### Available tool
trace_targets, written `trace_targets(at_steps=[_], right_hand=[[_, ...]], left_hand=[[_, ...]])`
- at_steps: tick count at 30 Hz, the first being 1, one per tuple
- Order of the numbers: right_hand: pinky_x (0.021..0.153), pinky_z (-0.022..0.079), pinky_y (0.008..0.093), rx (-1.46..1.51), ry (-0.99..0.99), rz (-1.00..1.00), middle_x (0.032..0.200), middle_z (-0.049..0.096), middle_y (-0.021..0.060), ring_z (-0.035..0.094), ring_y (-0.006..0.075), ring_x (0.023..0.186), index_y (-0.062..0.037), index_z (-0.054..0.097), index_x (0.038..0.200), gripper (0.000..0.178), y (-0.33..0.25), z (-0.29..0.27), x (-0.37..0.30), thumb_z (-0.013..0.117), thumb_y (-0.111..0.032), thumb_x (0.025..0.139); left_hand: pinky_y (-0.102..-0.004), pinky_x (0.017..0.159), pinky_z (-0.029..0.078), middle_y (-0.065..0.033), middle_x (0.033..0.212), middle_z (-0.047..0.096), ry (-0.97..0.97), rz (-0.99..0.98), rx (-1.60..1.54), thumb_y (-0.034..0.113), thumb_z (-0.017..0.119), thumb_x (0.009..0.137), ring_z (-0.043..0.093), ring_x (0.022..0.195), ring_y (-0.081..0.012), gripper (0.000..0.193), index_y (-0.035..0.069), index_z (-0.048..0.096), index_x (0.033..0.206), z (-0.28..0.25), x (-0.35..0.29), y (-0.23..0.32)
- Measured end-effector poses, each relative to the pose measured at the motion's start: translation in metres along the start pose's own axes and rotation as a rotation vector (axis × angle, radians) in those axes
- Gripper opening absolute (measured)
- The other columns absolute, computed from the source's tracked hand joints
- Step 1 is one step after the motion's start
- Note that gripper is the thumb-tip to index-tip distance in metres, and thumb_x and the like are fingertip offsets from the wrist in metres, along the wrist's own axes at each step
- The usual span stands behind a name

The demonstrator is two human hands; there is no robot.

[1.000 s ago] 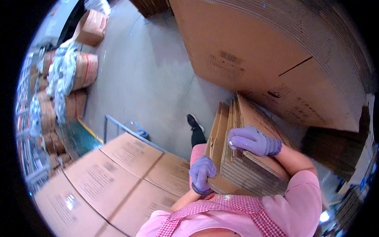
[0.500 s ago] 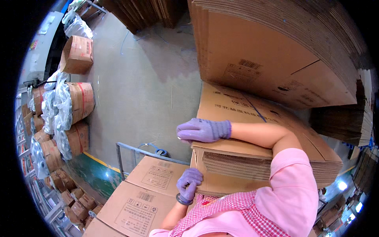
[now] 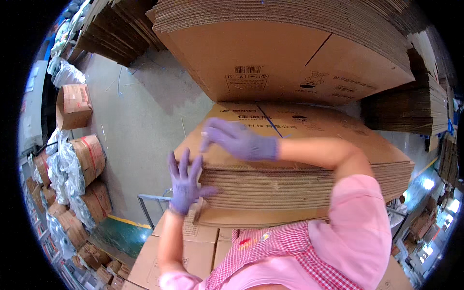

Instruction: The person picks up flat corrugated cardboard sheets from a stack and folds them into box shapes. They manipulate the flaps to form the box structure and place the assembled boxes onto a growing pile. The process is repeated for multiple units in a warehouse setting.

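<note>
One left grip [image 3: 184, 191] is splayed wide, the right grip [image 3: 243, 141] is further in but too blurry to call, with that flattened-box stack [image 3: 275, 191] running lengthwise off rightward along the far edge of the cartons [image 3: 145, 256].

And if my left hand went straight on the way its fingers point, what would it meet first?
Your left hand would probably meet the lying cardboard stack first, at its left corner; if it's above that, the standing cardboard beyond looks next. Depth is unclear.
</note>
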State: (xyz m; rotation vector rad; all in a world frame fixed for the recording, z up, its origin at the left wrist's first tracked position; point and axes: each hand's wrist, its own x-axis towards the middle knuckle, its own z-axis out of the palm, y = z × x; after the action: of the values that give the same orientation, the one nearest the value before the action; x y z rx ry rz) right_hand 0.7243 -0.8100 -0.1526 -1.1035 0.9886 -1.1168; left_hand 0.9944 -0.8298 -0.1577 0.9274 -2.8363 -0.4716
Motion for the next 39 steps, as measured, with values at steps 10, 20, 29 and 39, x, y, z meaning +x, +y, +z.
trace_targets(at_steps=[10, 20, 29, 39], right_hand=[[0.091, 0.047, 0.0415, -0.889, 0.28, -0.108, 0.102, 0.067, 0.0163, 0.062, 0.0357, 0.1, -0.0038, 0.061, 0.103, 0.018, -0.021, -0.127, -0.215, 0.053, -0.018, 0.096], [0.069, 0.052, 0.0382, -0.716, 0.316, 0.712, 0.085, 0.066, 0.0139, 0.065, 0.0274, 0.075, -0.0025, 0.055, 0.107, 0.027, 0.043, -0.172, -0.285, 0.047, -0.028, 0.103], [0.062, 0.05, 0.0274, -0.182, 0.202, 0.8, 0.077, 0.06, 0.0018, 0.056, 0.0091, 0.066, -0.0036, 0.062, 0.101, 0.028, 0.128, -0.172, -0.172, 0.058, -0.031, 0.099], [0.07, 0.057, 0.0276, 0.673, 0.492, 0.74, 0.087, 0.067, 0.006, 0.066, 0.0155, 0.081, -0.0023, 0.065, 0.106, 0.015, 0.36, -0.142, 0.016, 0.065, -0.013, 0.095]], left_hand=[[-0.0501, 0.105, 0.04, -0.0156, 0.137, 0.051, 0.389, 0.161, 0.292, 0.038, 0.074, 0.083, 0.046, 0.126, -0.0385, 0.06, 0.015, 0.055, 0.135, -0.01, 0.221, -0.046], [-0.0402, 0.112, 0.037, -0.0198, 0.148, 0.045, -0.535, -0.362, -0.7, 0.047, 0.081, 0.074, 0.046, 0.135, -0.0346, 0.072, 0.01, 0.06, 0.133, 0.045, 0.026, 0.017], [-0.0399, 0.107, 0.044, -0.0176, 0.14, 0.055, -0.345, -0.441, -0.755, 0.034, 0.09, 0.064, 0.053, 0.129, -0.0333, 0.07, 0.009, 0.067, 0.125, 0.041, -0.056, 0.064], [-0.0541, 0.109, 0.029, -0.0114, 0.136, 0.058, -0.667, 0.185, -0.7, 0.05, 0.075, 0.079, 0.05, 0.129, -0.035, 0.055, 0.012, 0.068, 0.118, 0.067, -0.008, -0.007]])
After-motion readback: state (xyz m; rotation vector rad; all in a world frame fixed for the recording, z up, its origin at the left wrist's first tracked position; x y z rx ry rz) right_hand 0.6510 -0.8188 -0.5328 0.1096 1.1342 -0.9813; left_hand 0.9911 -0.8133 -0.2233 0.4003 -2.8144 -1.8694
